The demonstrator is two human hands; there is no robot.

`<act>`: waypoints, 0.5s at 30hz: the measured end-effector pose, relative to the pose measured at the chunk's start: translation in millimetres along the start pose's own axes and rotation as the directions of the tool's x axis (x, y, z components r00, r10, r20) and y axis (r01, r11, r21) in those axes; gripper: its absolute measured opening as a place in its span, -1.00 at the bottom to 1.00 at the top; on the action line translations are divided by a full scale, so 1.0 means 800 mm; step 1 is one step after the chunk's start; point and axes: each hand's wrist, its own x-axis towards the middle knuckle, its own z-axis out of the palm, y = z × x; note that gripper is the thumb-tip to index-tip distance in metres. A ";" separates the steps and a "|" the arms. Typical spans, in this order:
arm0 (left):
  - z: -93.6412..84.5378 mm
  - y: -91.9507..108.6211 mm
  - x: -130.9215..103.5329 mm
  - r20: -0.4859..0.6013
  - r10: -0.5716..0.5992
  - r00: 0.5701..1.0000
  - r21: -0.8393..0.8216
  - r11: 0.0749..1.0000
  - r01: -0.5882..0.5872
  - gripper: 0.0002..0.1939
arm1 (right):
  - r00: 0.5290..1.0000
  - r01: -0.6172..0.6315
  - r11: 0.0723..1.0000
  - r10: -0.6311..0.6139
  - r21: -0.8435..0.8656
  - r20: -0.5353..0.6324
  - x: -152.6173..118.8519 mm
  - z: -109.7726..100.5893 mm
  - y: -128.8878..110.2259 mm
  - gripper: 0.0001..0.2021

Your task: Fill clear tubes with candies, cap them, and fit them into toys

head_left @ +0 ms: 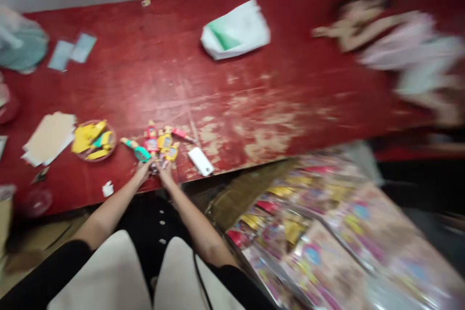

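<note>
Both my hands are close together at the near edge of the red table. My left hand [144,168] and my right hand [165,171] seem closed around something small between them, too blurred to name. Just beyond the fingers lie several toy wristwatches: a green one [141,154] by my left hand, a red one [151,140] ahead, and yellow ones [165,140] ahead of my right hand. A pink strap-like piece [182,134] points toward a white phone [201,162] on the right.
A round basket [115,141] of yellow and green pieces stands left, beside stacked cards [51,138]. A white-green bag [247,34] lies farther back. A person [395,43] lies on the table at right. Packaged toys [312,252] fill the space beside me, below the table [232,121].
</note>
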 end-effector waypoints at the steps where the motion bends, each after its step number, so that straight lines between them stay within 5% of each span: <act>1: -0.008 -0.007 -0.004 -0.020 -0.028 0.999 -0.027 0.999 0.027 -0.56 | 0.999 -0.021 1.000 0.021 -0.012 0.026 0.000 -0.004 0.006 -0.58; 4: -0.010 -0.024 0.001 -0.050 -0.071 0.996 -0.195 0.979 0.060 -0.61 | 0.992 -0.073 0.996 0.077 -0.046 0.100 0.005 -0.015 0.024 -0.51; 10: 0.031 -0.042 0.035 0.040 -0.041 0.998 -0.410 0.910 0.054 -0.69 | 0.995 -0.072 0.990 0.079 -0.121 0.058 0.009 -0.040 0.042 -0.60; 15: 0.023 -0.063 0.040 0.056 -0.029 0.998 -0.484 0.874 0.053 -0.74 | 0.996 -0.085 0.981 0.089 -0.175 0.014 0.020 -0.056 0.054 -0.72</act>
